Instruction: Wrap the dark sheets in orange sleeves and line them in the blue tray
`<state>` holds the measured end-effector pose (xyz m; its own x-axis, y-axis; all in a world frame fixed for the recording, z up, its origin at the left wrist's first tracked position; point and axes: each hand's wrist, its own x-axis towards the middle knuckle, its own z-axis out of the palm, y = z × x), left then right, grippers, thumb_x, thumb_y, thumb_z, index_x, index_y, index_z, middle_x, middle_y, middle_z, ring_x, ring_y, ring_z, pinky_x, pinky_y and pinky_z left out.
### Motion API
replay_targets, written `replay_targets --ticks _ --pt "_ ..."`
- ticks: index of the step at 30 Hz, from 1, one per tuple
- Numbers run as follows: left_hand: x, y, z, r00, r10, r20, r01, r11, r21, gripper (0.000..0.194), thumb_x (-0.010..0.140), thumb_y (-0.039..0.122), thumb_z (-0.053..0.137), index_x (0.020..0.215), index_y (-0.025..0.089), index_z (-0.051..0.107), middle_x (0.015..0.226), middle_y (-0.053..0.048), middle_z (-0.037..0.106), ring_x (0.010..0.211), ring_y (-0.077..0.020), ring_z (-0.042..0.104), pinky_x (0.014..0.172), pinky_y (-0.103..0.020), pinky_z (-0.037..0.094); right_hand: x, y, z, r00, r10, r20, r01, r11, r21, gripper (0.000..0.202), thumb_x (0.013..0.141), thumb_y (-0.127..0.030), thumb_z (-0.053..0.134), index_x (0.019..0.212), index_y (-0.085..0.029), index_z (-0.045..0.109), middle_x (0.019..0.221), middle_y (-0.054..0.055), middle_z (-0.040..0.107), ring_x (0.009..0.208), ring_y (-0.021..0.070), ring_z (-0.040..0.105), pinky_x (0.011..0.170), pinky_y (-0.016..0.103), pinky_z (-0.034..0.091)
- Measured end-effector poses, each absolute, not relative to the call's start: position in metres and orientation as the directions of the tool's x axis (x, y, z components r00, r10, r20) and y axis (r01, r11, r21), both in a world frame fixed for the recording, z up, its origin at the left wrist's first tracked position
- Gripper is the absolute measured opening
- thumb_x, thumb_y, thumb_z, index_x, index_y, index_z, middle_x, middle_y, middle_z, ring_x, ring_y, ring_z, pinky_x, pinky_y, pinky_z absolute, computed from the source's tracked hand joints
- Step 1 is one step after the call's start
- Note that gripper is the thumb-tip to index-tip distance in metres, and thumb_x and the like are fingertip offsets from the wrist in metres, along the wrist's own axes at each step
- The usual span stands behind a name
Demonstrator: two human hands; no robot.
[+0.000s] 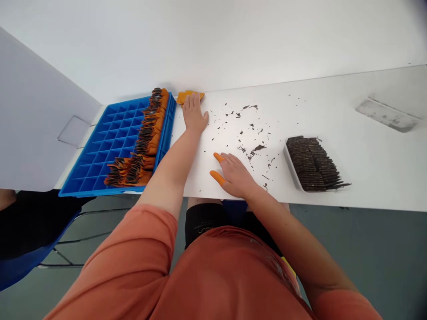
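Note:
My left hand [194, 114] reaches to the back of the table, fingers stretched out over a small pile of orange packets [187, 94]. Its fingertips lie on the packets, and I see nothing gripped. Orange finger covers sit on the thumb and index finger of my right hand [235, 177], which rests near the table's front edge with thumb and fingers apart, holding nothing. Dark flakes [258, 148] lie scattered beyond and beside it. Farther right, a white tray [291, 166] holds two rows of thin dark brown slabs [312, 162] stacked on edge.
On the left stands a blue divided crate [100, 146]; orange packets with dark contents [147, 138] fill its right side and front cells. A clear, smudged container or lid [388, 114] lies at the far right. Another person's dark clothing [30, 218] shows at the lower left.

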<state>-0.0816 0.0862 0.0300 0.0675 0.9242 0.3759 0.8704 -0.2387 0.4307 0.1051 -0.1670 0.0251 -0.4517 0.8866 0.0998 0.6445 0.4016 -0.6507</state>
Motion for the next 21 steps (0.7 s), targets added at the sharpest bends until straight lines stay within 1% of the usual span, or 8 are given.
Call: replay_targets --ticks 2,4,7,8,10,12,14,21 --pt "-0.088 0.110 0.030 0.042 0.920 0.389 0.870 -0.225 0.438 0.081 0.094 0.037 0.081 0.165 0.017 0.048 0.183 -0.015 0.035 0.175 -0.0383 0.016 0.145 -0.060 0.008 0.106 -0.168 0.025 -0.452 0.886 0.101 0.639 0.401 -0.656 0.079 0.114 -0.060 0.037 0.169 -0.003 0.044 0.177 0.024 0.045 0.171 0.0349 0.040 0.146 0.061 0.027" --pt "-0.094 0.131 0.026 -0.042 0.914 0.403 0.832 -0.192 0.521 0.071 0.100 0.046 0.077 0.158 0.013 0.053 0.174 -0.018 0.049 0.169 -0.0375 0.026 0.142 -0.064 0.012 0.107 -0.169 0.026 -0.456 0.883 0.108 0.634 0.408 -0.658 0.081 0.114 -0.061 0.034 0.170 -0.002 0.043 0.177 0.024 0.046 0.170 0.0350 0.041 0.145 0.061 0.028" --pt "-0.104 0.155 0.018 -0.169 0.906 0.388 0.755 -0.134 0.642 0.054 0.107 0.062 0.064 0.122 0.011 0.071 0.133 -0.018 0.074 0.152 -0.0346 0.050 0.134 -0.062 0.029 0.108 -0.171 0.026 -0.449 0.885 0.123 0.624 0.409 -0.666 0.080 0.115 -0.063 0.031 0.168 -0.005 0.047 0.173 0.024 0.052 0.169 0.0349 0.042 0.145 0.062 0.030" --pt "-0.107 0.161 0.016 -0.188 0.904 0.384 0.746 -0.124 0.655 0.049 0.108 0.061 0.062 0.109 0.013 0.072 0.122 -0.018 0.076 0.147 -0.0353 0.056 0.130 -0.061 0.034 0.108 -0.171 0.026 -0.447 0.885 0.129 0.619 0.410 -0.670 0.079 0.115 -0.063 0.031 0.167 -0.007 0.049 0.171 0.022 0.055 0.169 0.0345 0.043 0.144 0.061 0.030" --pt "-0.112 0.167 0.013 -0.202 0.898 0.391 0.742 -0.120 0.659 0.038 0.106 0.053 0.064 0.099 0.017 0.073 0.117 -0.018 0.077 0.142 -0.0390 0.061 0.126 -0.060 0.040 0.109 -0.171 0.025 -0.446 0.883 0.144 0.613 0.419 -0.670 0.076 0.116 -0.063 0.029 0.165 -0.010 0.053 0.169 0.020 0.058 0.168 0.0338 0.044 0.144 0.061 0.031" --pt "-0.115 0.168 0.012 -0.203 0.877 0.436 0.717 -0.170 0.676 0.030 0.102 0.047 0.067 0.104 0.019 0.076 0.124 -0.019 0.077 0.141 -0.0417 0.063 0.126 -0.062 0.042 0.109 -0.171 0.025 -0.448 0.881 0.155 0.615 0.429 -0.661 0.074 0.116 -0.061 0.030 0.162 -0.010 0.057 0.167 0.020 0.060 0.167 0.0336 0.046 0.144 0.060 0.031" --pt "-0.116 0.162 0.010 -0.187 0.848 0.495 0.666 -0.261 0.698 0.032 0.101 0.049 0.068 0.111 0.020 0.078 0.129 -0.018 0.077 0.140 -0.0401 0.064 0.128 -0.060 0.043 0.109 -0.171 0.024 -0.447 0.878 0.170 0.619 0.440 -0.650 0.070 0.116 -0.059 0.032 0.159 -0.010 0.059 0.166 0.019 0.061 0.165 0.0332 0.048 0.144 0.059 0.033" --pt "-0.097 0.078 0.006 -0.170 0.746 0.644 0.543 -0.474 0.693 0.061 0.103 0.079 0.054 0.112 0.022 0.076 0.119 -0.015 0.078 0.116 -0.0316 0.071 0.115 -0.051 0.056 0.106 -0.166 0.014 -0.391 0.863 0.319 0.619 0.503 -0.604 0.054 0.114 -0.049 0.043 0.147 -0.012 0.066 0.157 0.020 0.068 0.155 0.0347 0.058 0.134 0.061 0.045"
